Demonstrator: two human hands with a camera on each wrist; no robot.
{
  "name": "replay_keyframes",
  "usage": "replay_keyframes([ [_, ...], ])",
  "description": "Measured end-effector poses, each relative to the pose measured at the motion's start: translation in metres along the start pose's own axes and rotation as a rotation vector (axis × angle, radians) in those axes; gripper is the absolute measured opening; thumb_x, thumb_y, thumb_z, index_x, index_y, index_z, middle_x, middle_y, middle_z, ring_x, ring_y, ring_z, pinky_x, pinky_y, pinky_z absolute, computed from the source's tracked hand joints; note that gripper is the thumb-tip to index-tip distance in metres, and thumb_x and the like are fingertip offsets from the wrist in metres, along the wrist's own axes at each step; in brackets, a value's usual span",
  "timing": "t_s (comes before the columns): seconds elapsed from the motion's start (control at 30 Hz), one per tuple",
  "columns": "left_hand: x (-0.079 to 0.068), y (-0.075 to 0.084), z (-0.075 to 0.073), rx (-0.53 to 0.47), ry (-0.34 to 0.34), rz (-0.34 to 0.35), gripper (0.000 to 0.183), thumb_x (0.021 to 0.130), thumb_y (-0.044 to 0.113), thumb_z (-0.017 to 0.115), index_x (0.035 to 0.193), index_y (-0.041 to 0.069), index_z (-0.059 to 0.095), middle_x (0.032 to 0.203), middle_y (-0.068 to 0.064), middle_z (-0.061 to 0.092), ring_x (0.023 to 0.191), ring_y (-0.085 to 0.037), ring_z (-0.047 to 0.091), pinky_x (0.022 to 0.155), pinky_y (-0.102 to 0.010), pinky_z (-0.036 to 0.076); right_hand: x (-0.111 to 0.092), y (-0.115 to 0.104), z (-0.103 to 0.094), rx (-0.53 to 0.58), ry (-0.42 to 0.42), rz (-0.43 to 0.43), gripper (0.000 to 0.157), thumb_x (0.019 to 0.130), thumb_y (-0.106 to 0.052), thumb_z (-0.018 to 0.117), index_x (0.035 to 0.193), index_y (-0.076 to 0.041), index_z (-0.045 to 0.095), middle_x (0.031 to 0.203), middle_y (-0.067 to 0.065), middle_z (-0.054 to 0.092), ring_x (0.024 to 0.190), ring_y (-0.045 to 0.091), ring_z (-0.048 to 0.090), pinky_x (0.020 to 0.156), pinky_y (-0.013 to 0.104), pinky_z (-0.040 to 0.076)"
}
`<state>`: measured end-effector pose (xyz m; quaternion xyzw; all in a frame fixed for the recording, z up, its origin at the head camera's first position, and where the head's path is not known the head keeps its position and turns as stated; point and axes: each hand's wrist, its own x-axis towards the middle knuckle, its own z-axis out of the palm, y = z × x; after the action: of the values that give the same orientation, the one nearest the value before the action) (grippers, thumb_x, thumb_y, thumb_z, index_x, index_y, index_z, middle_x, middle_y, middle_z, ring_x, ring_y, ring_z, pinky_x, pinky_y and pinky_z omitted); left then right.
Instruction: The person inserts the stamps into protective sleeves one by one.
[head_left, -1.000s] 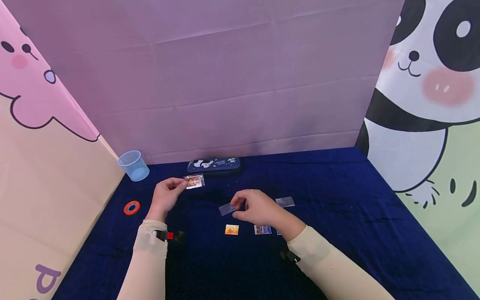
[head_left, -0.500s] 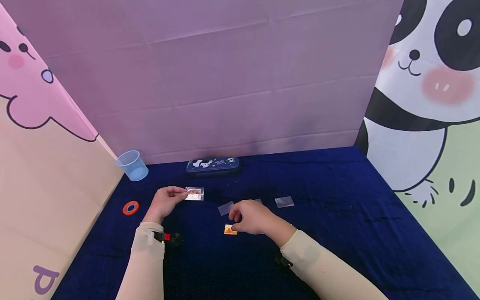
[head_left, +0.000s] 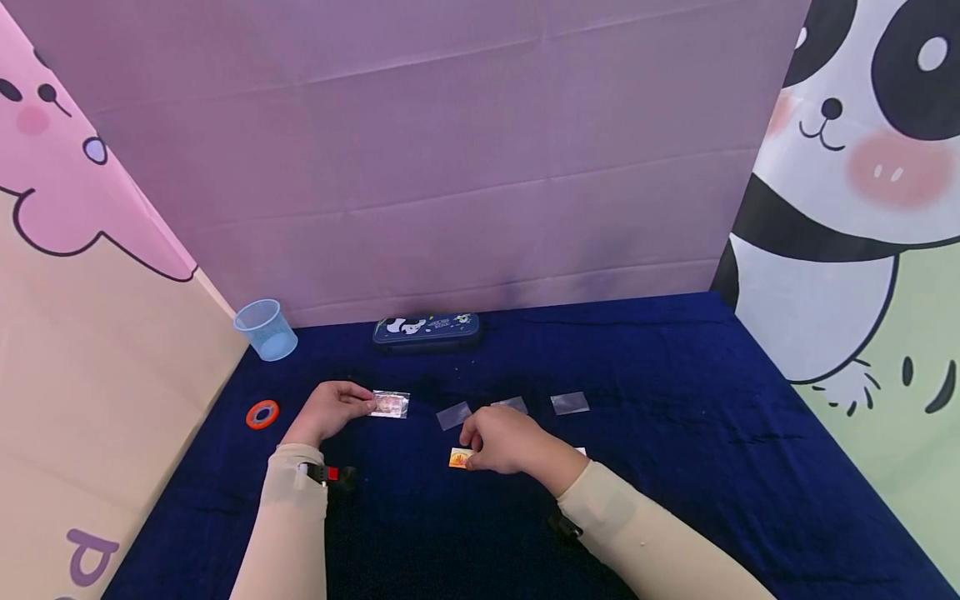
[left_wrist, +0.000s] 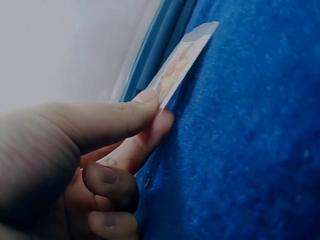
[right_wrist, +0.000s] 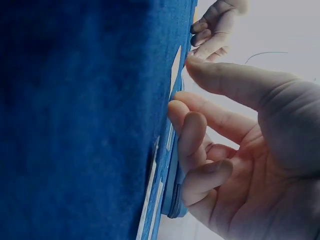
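Note:
My left hand [head_left: 326,410] pinches a small picture card in a clear sleeve [head_left: 390,405] by its left edge, low over the blue cloth. In the left wrist view, thumb and forefinger grip an end of this sleeved card [left_wrist: 179,67]. Over a yellow-orange card [head_left: 459,457] lying on the cloth, my right hand [head_left: 513,439] has its thumb and fingertips right at the card's right edge. The right wrist view shows a gap between thumb and forefinger, beside the card [right_wrist: 175,69]. A white card corner [head_left: 581,451] shows beyond the right wrist; the rest is hidden.
Clear empty sleeves lie behind the right hand: a tilted one [head_left: 452,415], a partly covered one [head_left: 514,404] and one further right [head_left: 570,403]. A dark blue pencil case [head_left: 427,332], a blue plastic cup [head_left: 266,331] and an orange ring [head_left: 262,414] stand around the left hand.
My left hand has lowered the sleeved card toward the cloth, nearer me. My right hand has moved from the tilted clear sleeve down to the yellow-orange card.

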<state>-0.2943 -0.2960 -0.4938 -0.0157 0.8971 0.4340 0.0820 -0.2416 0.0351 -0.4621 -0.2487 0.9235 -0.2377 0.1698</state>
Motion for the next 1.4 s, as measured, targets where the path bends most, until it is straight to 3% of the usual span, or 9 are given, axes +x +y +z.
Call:
replay_keyframes([
  [0.37,0.0007,0.0030,0.0018,0.087,0.033,-0.016,0.021,0.096,0.026,0.079,0.107,0.008,0.079,0.095,-0.006,0.073,0.085,-0.024,0.063,0.084,-0.043,0.052,0.0022,0.0016,0.0056,-0.060,0.033,-0.015,0.023,0.085,-0.026,0.089,0.102,-0.021,0.075,0.084,-0.010,0.059,0.075,0.010,0.055,0.072,0.034,0.048],
  [0.8,0.0003,0.0026,0.0006,0.084,0.042,-0.028,0.021,0.097,0.027,0.078,0.109,0.009,0.079,0.098,-0.008,0.072,0.088,-0.026,0.062,0.087,-0.044,0.051,0.0048,0.0080,0.0064,0.012,0.014,-0.031,0.019,0.084,-0.016,0.089,0.090,-0.023,0.073,0.084,-0.008,0.059,0.075,0.012,0.056,0.072,0.035,0.047],
  [1.07,0.0001,0.0020,0.0004,0.081,0.036,-0.037,0.022,0.097,0.025,0.078,0.110,0.008,0.078,0.099,-0.008,0.073,0.088,-0.026,0.063,0.088,-0.045,0.052,0.0045,0.0080,0.0046,0.018,-0.006,-0.020,0.023,0.082,-0.018,0.090,0.099,-0.021,0.075,0.084,-0.008,0.060,0.075,0.012,0.057,0.072,0.034,0.047],
  [1.27,0.0014,0.0023,0.0007,0.082,0.036,-0.042,0.022,0.096,0.026,0.079,0.110,0.009,0.079,0.099,-0.008,0.072,0.088,-0.026,0.062,0.088,-0.045,0.052,0.0029,0.0070,0.0027,0.023,-0.009,-0.025,0.019,0.082,-0.016,0.090,0.090,-0.023,0.074,0.084,-0.007,0.060,0.076,0.013,0.056,0.073,0.036,0.047],
  [1.4,0.0016,0.0017,0.0008,0.082,0.033,-0.041,0.023,0.097,0.027,0.078,0.110,0.009,0.078,0.100,-0.008,0.072,0.089,-0.026,0.063,0.088,-0.045,0.052,0.0026,0.0065,0.0028,0.021,-0.007,-0.019,0.020,0.082,-0.016,0.091,0.093,-0.022,0.074,0.086,-0.007,0.060,0.077,0.013,0.056,0.074,0.037,0.047],
])
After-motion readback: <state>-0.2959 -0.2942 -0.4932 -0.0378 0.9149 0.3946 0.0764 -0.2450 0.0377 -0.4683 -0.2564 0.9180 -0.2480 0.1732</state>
